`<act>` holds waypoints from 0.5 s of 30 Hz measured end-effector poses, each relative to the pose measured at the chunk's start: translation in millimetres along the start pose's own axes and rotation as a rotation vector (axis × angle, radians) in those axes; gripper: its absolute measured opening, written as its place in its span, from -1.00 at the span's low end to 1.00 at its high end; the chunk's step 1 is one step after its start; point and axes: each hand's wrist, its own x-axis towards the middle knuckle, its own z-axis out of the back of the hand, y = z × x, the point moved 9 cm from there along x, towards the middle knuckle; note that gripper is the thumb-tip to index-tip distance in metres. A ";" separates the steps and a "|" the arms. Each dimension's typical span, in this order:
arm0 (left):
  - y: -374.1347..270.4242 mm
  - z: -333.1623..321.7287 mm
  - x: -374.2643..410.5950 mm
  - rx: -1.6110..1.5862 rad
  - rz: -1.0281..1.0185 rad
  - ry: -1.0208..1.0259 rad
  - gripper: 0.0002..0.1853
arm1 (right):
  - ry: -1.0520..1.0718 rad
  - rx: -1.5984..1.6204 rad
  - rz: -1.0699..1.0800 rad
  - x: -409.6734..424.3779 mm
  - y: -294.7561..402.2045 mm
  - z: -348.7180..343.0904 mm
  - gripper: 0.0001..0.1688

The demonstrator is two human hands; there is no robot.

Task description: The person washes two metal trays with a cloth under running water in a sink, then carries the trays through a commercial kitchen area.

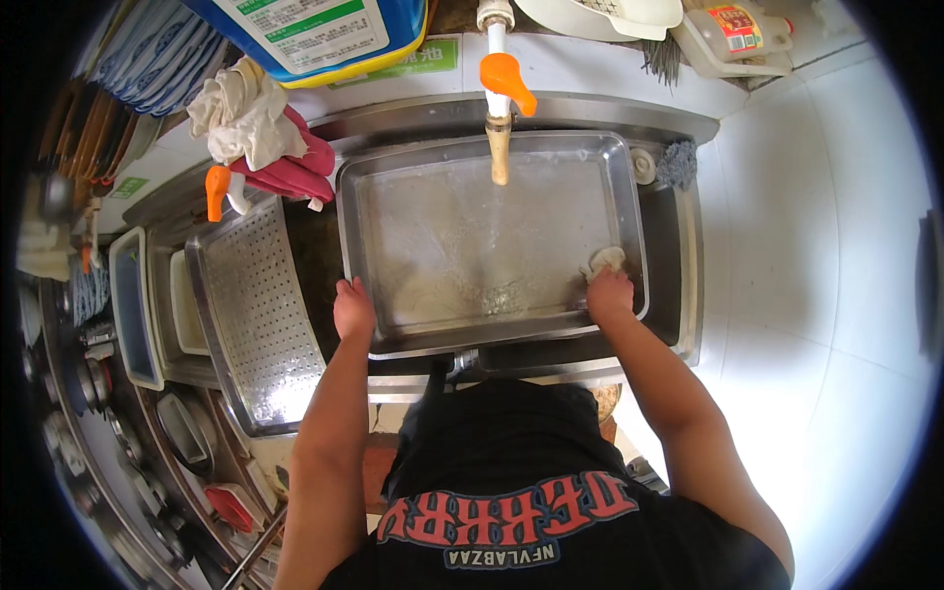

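Observation:
A large rectangular metal tray point(638, 221) lies across the sink, with shallow water on its bottom. My left hand point(354, 308) grips the tray's left rim near the front corner. In my right hand point(611, 295) is a pale cloth point(607, 259), pressed on the tray's inside near the right front corner. Above the tray's back edge hangs a faucet with an orange handle point(507, 80), its spout end point(499, 158) pointing down; water seems to run from it.
A perforated metal tray point(258, 310) leans at the left, beside a plastic bin point(140, 310). Cloths point(251, 125) hang over a second tap point(217, 193). A blue scouring pad point(677, 164) sits at the back right corner. A tiled wall point(782, 221) bounds the right side.

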 end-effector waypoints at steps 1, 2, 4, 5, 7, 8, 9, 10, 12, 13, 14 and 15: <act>0.9 -0.8 0.1 0.006 0.010 0.003 -0.60 | 0.120 -0.030 0.064 -4.2 8.0 -8.4 -0.59; 1.7 -0.2 0.4 0.013 0.011 0.004 -0.60 | 0.239 -0.060 0.129 -10.1 17.6 -16.2 -0.58; -0.3 0.9 -0.5 0.029 0.009 0.012 -0.60 | 0.385 -0.110 0.281 -16.9 41.5 -30.4 -0.53; -1.7 -1.1 -0.6 0.024 0.011 0.015 -0.60 | 0.280 -0.083 0.243 -4.0 37.2 -32.1 -0.51; -0.1 1.0 -0.8 0.025 0.020 0.014 -0.60 | 0.071 -0.018 0.176 28.1 29.5 -22.7 -0.48; 0.2 2.4 -0.4 0.026 0.016 0.008 -0.61 | -0.037 0.041 0.141 47.3 20.9 -9.0 -0.49; 1.1 2.6 -0.9 0.029 0.010 0.003 -0.61 | -0.144 0.100 0.104 61.7 15.6 8.9 -0.50; -2.7 2.2 -0.6 0.026 -0.002 0.002 -0.61 | -0.168 0.055 0.092 70.0 16.0 10.0 -0.50; -5.9 5.2 -2.7 0.034 -0.003 -0.011 -0.62 | -0.222 -0.036 0.069 85.3 23.0 6.9 -0.50; -8.5 5.2 -2.6 0.031 0.000 -0.020 -0.62 | -0.249 -0.052 0.167 78.2 43.0 2.3 -0.50; -11.9 4.7 -2.1 0.023 -0.004 -0.017 -0.61 | -0.273 -0.069 0.263 56.6 67.7 -6.9 -0.50; -12.1 5.4 -2.6 0.018 -0.002 -0.014 -0.61 | -0.294 -0.084 0.364 42.2 85.8 -12.1 -0.50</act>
